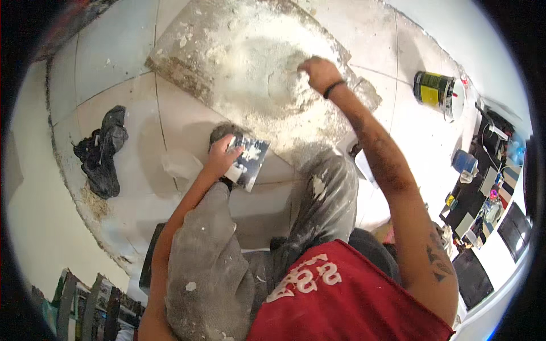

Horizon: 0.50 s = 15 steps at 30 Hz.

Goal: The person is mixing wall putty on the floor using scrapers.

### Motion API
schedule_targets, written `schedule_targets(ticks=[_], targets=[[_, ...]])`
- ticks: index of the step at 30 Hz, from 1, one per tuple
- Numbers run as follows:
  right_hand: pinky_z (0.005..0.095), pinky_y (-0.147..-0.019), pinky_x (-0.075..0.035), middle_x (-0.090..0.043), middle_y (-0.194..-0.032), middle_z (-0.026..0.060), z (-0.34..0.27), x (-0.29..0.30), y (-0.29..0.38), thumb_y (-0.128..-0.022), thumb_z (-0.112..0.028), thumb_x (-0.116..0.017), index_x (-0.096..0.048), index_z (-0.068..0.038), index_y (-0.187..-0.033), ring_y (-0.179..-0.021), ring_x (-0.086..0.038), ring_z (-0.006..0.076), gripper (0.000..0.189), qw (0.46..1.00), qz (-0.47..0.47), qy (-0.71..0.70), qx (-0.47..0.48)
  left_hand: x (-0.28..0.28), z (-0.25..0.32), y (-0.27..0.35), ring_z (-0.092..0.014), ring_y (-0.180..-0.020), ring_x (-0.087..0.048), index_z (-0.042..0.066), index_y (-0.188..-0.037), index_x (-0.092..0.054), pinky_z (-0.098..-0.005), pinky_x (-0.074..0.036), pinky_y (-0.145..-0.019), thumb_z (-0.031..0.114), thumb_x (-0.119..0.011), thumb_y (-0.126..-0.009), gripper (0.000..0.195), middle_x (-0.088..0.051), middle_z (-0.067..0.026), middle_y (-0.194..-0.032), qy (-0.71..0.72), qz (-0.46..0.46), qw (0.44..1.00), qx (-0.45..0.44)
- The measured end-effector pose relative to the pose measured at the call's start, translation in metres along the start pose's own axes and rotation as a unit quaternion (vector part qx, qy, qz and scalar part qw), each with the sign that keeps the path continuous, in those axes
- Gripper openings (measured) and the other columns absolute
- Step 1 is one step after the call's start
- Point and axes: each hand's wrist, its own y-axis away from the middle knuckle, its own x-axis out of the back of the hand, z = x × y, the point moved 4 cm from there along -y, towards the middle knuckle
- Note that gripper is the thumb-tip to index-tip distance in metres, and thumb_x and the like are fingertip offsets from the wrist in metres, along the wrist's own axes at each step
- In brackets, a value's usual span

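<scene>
My left hand [222, 157] grips a flat dark plate [248, 161] smeared with white plaster, its face turned up near my left knee. Before me lies a worn board [183, 64] heaped with white plaster powder [256, 72], which has a smooth, wet-looking hollow in its middle. My right hand [320, 75], with a dark band on the wrist, is at the right side of this hollow. Its fingers are curled down at the powder; whether they hold anything is hidden. A whitish translucent bag [181, 164] lies on the floor left of my left hand.
A crumpled black plastic bag [106, 151] lies on the tiled floor [117, 57] at left. To the right are a black-and-yellow tub [433, 90] and a blue container [464, 162]. Various items and a cable lie along the far right. Framed-looking boards [83, 307] stand at lower left.
</scene>
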Motion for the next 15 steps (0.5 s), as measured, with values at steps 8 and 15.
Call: schedule_targets(ticks=[8,15], targets=[[0.0382,-0.085,-0.043,-0.060,-0.095,0.0088,-0.017,0.018,0.009,-0.080,-0.013,-0.048,-0.062,-0.015,-0.093,-0.100,-0.053,0.0216,0.019,0.999,-0.019,-0.032,0.006,0.001,-0.010,-0.002,-0.025,-0.076,-0.056,-0.005,-0.090,-0.052,-0.0317,-0.043,-0.071,0.023,-0.062,-0.073,0.035,-0.058,-0.0200,-0.084,-0.030,0.020,0.999,-0.019],[0.0391,-0.079,-0.044,-0.061,-0.092,0.0065,-0.020,0.026,0.009,-0.078,-0.009,-0.047,-0.063,-0.015,-0.090,-0.096,-0.054,0.0221,0.021,0.985,0.132,-0.011,0.108,-0.001,-0.013,0.001,-0.025,-0.073,-0.052,-0.005,-0.090,-0.051,-0.0337,-0.042,-0.069,0.024,-0.061,-0.076,0.033,-0.055,-0.0207,-0.080,0.028,0.009,0.999,-0.029]])
